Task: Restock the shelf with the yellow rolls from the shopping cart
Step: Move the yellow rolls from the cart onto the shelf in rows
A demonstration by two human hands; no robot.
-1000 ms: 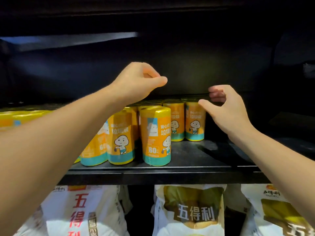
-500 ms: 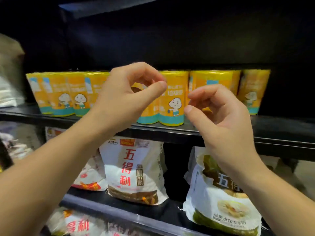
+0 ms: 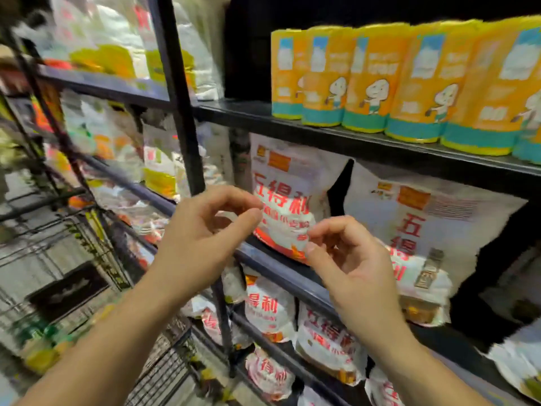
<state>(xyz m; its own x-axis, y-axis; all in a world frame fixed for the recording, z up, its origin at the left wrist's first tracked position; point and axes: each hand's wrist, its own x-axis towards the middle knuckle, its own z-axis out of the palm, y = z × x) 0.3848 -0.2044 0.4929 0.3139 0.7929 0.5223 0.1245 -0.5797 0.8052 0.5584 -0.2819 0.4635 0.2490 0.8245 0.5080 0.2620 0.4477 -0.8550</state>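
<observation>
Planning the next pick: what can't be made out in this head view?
All head view.
Shopping cart, lower left: motion blur; contents and any remaining rolls unreadable.
Yellow rolls on the shelf: row cut by right edge; back rows hidden by front ones.
White bag: print partly covered by left hand and right hand.

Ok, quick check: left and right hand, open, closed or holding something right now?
Left hand: open, fingers loosely curled, holding nothing.
Right hand: open, fingers loosely curled, holding nothing.
</observation>
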